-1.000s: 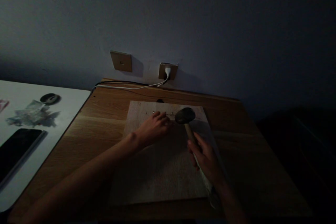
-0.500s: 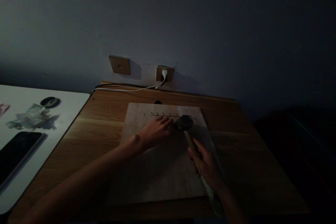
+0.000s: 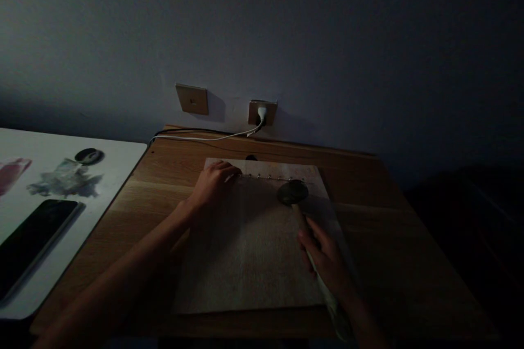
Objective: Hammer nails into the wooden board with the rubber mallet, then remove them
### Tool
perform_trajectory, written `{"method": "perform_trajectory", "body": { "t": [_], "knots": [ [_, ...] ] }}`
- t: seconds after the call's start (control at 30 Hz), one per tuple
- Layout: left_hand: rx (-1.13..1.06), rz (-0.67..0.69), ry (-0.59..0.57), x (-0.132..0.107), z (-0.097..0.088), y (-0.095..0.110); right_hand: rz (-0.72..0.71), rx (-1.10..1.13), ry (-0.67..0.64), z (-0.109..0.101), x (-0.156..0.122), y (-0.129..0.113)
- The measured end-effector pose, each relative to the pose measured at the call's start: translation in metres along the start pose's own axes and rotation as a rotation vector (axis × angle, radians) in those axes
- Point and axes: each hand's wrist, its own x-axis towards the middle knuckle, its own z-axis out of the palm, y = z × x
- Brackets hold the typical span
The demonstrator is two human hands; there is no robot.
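Note:
In the head view a pale wooden board (image 3: 241, 267) lies flat on the wooden desk. A row of small shiny nails (image 3: 269, 176) stands along a line near its far edge. At the left end of that row rests my left hand (image 3: 215, 179), fingers curled together at the board; whatever is between the fingertips is hidden. My right hand (image 3: 325, 256) is wrapped round the handle of a mallet (image 3: 292, 192). Its dark round head sits just in front of the right part of the row; whether it touches the board I cannot tell.
A white table (image 3: 118, 155) adjoins on the left, bearing a dark phone (image 3: 39, 240), a crumpled plastic bag (image 3: 65, 177), a dark round object (image 3: 89, 156) and something reddish (image 3: 12, 173). Behind the desk (image 3: 143, 202), a white plug (image 3: 262, 113) with cables sits in a wall socket.
My left hand has moved left along the row, from its middle to its left end. My right hand still holds the mallet in about the same spot. The view has shifted slightly.

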Motion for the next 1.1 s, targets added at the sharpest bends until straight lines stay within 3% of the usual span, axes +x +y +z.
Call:
{"method": "perform_trajectory", "body": {
  "t": [0.1,0.23,0.57,0.73,1.1],
  "knots": [
    [0.010,-0.135,0.034,-0.007,0.002,-0.021,-0.018,0.013,-0.017,0.007,0.001,-0.004],
    [0.010,-0.221,0.071,-0.011,0.009,-0.025,-0.025,0.020,-0.037,0.017,0.003,-0.010],
    [0.015,-0.181,0.002,-0.009,-0.001,-0.021,-0.085,-0.004,-0.156,0.036,0.013,-0.021],
    [-0.053,-0.176,0.030,-0.010,0.003,-0.020,-0.097,-0.025,-0.171,0.045,0.014,-0.030],
    [-0.289,-0.286,0.037,-0.013,0.006,-0.022,-0.259,-0.034,-0.236,0.078,0.043,-0.065]
  ]
}}
